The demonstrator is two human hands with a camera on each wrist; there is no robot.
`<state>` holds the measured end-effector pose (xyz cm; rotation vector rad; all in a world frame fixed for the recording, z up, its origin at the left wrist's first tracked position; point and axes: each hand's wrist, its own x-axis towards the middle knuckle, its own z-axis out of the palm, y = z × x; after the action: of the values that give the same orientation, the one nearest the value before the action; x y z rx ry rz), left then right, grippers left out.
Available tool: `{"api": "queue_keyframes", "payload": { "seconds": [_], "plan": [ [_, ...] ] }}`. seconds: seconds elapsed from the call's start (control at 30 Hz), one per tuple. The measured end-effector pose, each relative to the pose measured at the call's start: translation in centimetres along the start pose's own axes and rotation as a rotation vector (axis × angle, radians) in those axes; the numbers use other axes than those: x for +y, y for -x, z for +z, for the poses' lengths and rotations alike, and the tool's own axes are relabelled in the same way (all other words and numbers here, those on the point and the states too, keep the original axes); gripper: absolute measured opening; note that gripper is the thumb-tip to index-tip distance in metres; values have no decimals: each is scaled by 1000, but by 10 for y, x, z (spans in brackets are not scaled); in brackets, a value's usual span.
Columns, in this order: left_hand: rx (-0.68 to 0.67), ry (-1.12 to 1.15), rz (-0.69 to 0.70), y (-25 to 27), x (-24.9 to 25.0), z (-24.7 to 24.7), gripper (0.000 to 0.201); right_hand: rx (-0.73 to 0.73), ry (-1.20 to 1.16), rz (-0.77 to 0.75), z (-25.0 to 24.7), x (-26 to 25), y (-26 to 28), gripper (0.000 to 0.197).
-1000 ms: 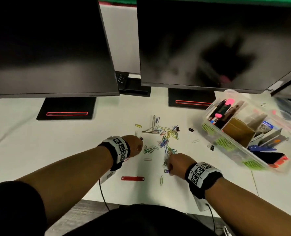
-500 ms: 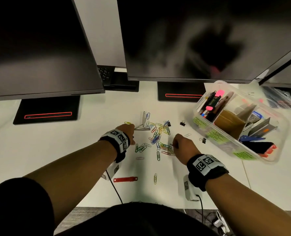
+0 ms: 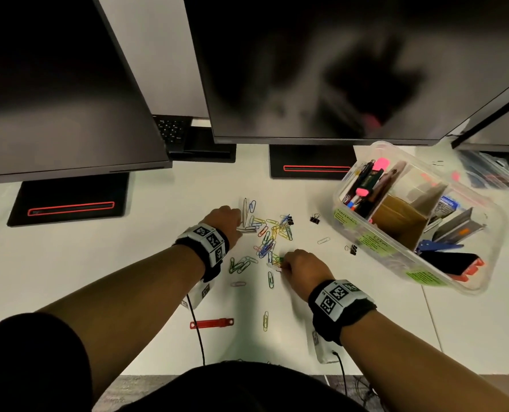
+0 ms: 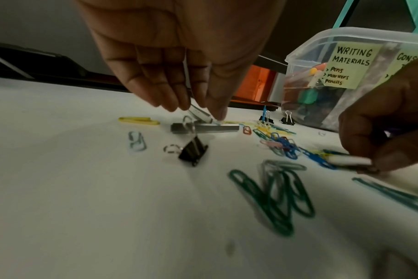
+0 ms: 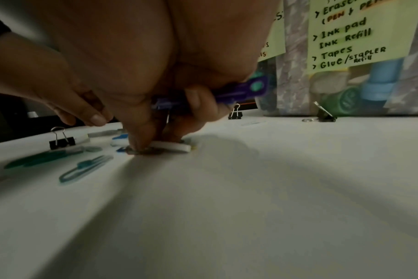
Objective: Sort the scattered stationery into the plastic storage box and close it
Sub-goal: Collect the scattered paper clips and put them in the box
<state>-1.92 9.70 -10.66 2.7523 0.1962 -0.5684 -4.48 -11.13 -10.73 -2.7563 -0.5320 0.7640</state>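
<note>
Coloured paper clips (image 3: 267, 235) lie scattered mid-desk, with green ones (image 4: 274, 196) nearest my left wrist. My left hand (image 3: 240, 221) (image 4: 198, 111) pinches one silver staple strip (image 4: 199, 114) between thumb and fingers, above a second strip (image 4: 205, 128) lying flat. My right hand (image 3: 281, 264) (image 5: 155, 143) curls round a purple plastic piece (image 5: 241, 90) and its fingertips pinch a flat white piece (image 5: 172, 146) (image 4: 349, 160) on the desk. The clear storage box (image 3: 366, 230) stands open at the right, with green labels.
Black binder clips (image 3: 315, 218) (image 3: 351, 249) lie between the pile and the box; another (image 4: 193, 151) sits beside my left hand. A red strip (image 3: 211, 323) and a lone clip (image 3: 265, 321) lie near the front edge. Monitors (image 3: 306, 69) overhang the back.
My left hand has moved away from me to the staple strips and picked one up. My right hand has moved forward to the clip pile's near edge.
</note>
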Motion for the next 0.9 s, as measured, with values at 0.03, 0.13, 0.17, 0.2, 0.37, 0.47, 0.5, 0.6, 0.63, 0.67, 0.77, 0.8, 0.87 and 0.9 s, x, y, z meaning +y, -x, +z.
{"api": "queue_keyframes", "payload": {
  "seconds": [0.03,0.13,0.17,0.2,0.37,0.47,0.5,0.6,0.63,0.67,0.77,0.8,0.87,0.9],
  "plan": [
    [8,6,2,-3,3,0,31,10,-4,-2,-2,0,-2,19],
    [-7,-4,2,-11,9,1,54,16,-35,10,-8,1,-4,19],
    [-30,-21,6,-14,10,2,62,21,-50,13,-10,1,-5,21],
    [-54,-34,9,-18,12,3,67,29,-73,18,-12,2,-7,22],
    [-94,-25,-5,-25,14,0,36,34,-334,67,-26,1,-16,34],
    [-96,-91,26,-21,16,-3,26,-7,-602,158,-36,0,-27,31],
    [-91,-89,25,-20,16,-4,26,-38,-732,208,-40,-2,-30,28],
    [-79,-48,21,-15,14,-7,29,-75,-981,299,-50,-3,-39,31],
    [-70,-12,15,-13,13,-7,28,-74,-1023,309,-53,-3,-41,32],
    [-61,32,7,-11,13,-9,27,-68,-1049,318,-55,-3,-44,32],
    [-79,236,-56,-2,11,-13,24,-84,-1102,330,-59,-5,-54,33],
    [-107,314,-75,0,10,-13,23,-103,-1120,331,-59,-6,-57,33],
    [-147,448,-108,4,8,-12,18,-117,-1087,313,-57,-9,-64,32],
    [-160,499,-126,5,8,-11,17,-107,-1002,281,-56,-10,-67,29]
  ]
}}
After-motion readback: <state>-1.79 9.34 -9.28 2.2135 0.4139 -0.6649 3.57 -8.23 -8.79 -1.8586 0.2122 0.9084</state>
